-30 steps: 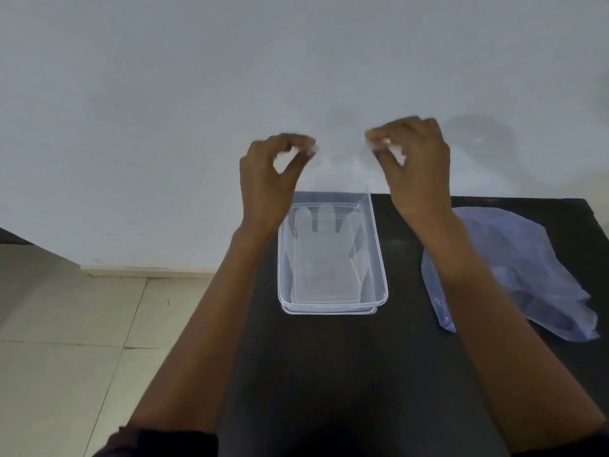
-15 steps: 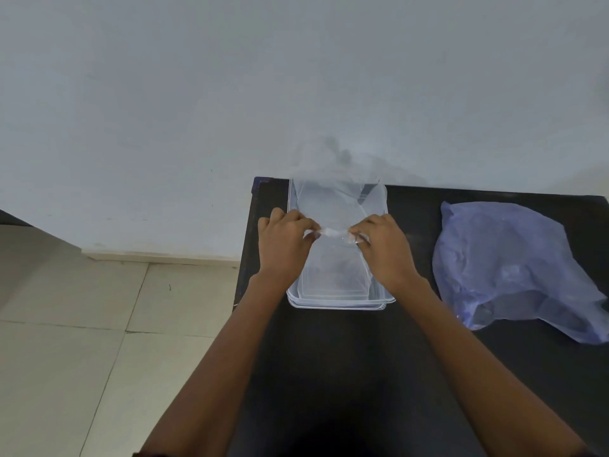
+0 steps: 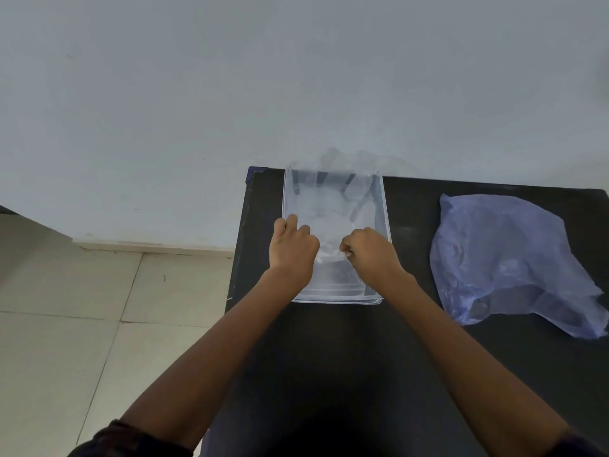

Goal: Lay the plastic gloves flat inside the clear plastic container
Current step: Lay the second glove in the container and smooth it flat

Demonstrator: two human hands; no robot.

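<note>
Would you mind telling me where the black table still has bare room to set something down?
Bare strip between the clear container and the purple bag, and the near table between the forearms. Crowded: inside the container, where the left hand and right hand pinch a glove.

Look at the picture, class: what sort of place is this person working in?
Probably a plain indoor room, perhaps at home or in a small workroom; I cannot tell which. A dark table stands against a bare pale wall, with a tiled floor beside it. On the table are a clear plastic container and a bluish plastic bag.
</note>
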